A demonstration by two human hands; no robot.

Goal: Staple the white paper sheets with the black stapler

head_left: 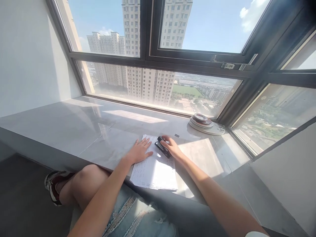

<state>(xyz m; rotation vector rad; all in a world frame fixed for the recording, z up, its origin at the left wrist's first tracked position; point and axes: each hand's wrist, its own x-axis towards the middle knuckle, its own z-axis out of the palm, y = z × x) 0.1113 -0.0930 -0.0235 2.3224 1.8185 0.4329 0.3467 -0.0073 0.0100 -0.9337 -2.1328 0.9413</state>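
A stack of printed white paper (pixel 154 174) lies on the window sill in front of me, its near edge at the sill's front edge. My left hand (pixel 141 150) rests flat on the paper's left side with its fingers spread. On the right part of the sheets, my right hand (pixel 172 147) is wrapped round a black stapler (pixel 163 149), which lies at a slant over the paper. The hand partly hides the stapler's top and right side.
The grey marble-look sill (pixel 106 138) runs below a dark-framed window (pixel 192 58). A pile of round plates or lids (pixel 202 123) stands in the right corner. Beyond the right hand lies a small dark strip (pixel 177 135), perhaps staples. My knee (pixel 90 177) is below the front edge.
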